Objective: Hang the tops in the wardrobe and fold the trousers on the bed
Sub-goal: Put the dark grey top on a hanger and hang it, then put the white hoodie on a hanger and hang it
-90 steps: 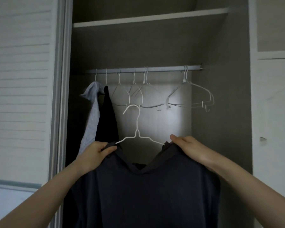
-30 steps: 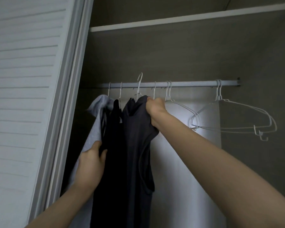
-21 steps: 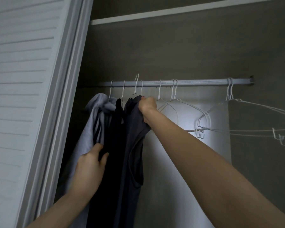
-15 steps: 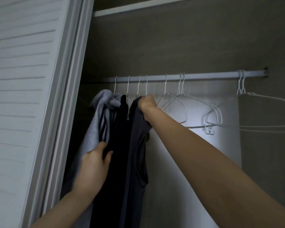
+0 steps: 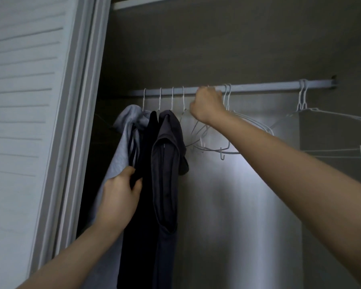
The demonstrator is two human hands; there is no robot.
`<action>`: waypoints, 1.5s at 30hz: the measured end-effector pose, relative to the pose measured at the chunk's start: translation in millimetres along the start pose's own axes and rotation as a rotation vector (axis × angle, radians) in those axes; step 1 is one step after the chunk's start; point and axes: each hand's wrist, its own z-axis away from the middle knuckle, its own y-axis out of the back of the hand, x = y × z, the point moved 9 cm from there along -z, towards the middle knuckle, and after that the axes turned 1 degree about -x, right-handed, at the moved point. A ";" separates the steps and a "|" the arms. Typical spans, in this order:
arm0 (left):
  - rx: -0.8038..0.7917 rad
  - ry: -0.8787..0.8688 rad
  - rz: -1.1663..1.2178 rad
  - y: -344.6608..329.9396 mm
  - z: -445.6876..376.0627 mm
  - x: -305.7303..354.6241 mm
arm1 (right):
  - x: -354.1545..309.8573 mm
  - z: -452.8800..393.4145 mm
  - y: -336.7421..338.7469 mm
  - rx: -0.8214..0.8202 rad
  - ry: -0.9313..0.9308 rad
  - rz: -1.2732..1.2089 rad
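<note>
Head view. Inside the wardrobe, a horizontal rail carries a row of white wire hangers. Three tops hang at its left end: a light grey top nearest the louvred door, a black top beside it, and a dark grey top on the right of the group, all touching one another. The left hand reaches up from below, its fingers curled round a fold of the black top at the seam with the light grey top. The right hand is raised to the rail just right of the dark grey top, its fingers bunched at an empty hanger; whether they pinch the hook cannot be told. Further empty hangers hang well apart to the right. No trousers or bed are in view.
</note>
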 end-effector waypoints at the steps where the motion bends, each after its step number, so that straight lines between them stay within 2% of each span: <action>1: 0.004 0.001 0.000 1.4 1.8 1.3 | 8.0 1.0 -12.2 -0.084 -0.059 0.001; 4: -0.004 0.005 0.009 2.4 4.9 2.3 | 22.9 8.2 -44.9 -0.281 -0.195 -0.174; 8: -0.008 0.009 0.001 4.1 7.6 2.2 | 27.3 18.3 -66.4 -0.357 -0.287 -0.436; 13: -0.013 0.030 -0.025 5.4 14.3 3.4 | 22.4 25.1 -46.2 -0.163 -0.223 -0.314; 16: -0.015 0.033 -0.053 9.8 25.3 4.1 | 7.7 34.8 -28.6 -0.037 -0.125 -0.352; 21: -0.090 0.103 -0.137 33.1 63.0 2.8 | -26.8 77.8 -5.9 -0.051 -0.025 -0.487; 26: -0.110 0.224 -0.154 96.6 128.7 10.9 | -66.4 156.4 16.0 -0.068 0.035 -0.636; 33: -0.193 0.518 -0.219 196.6 267.7 12.0 | -123.1 301.0 22.7 -0.335 0.014 -0.833; 37: -0.310 0.601 -0.429 268.2 380.9 15.1 | -180.2 422.1 19.5 -0.584 0.041 -0.910; 40: -0.424 0.816 -0.548 316.6 480.8 1.4 | -217.3 520.6 3.5 -0.786 0.055 -0.900; 45: -0.452 1.141 -0.668 385.5 614.6 -17.8 | -270.0 661.8 -26.4 -1.110 0.155 -0.855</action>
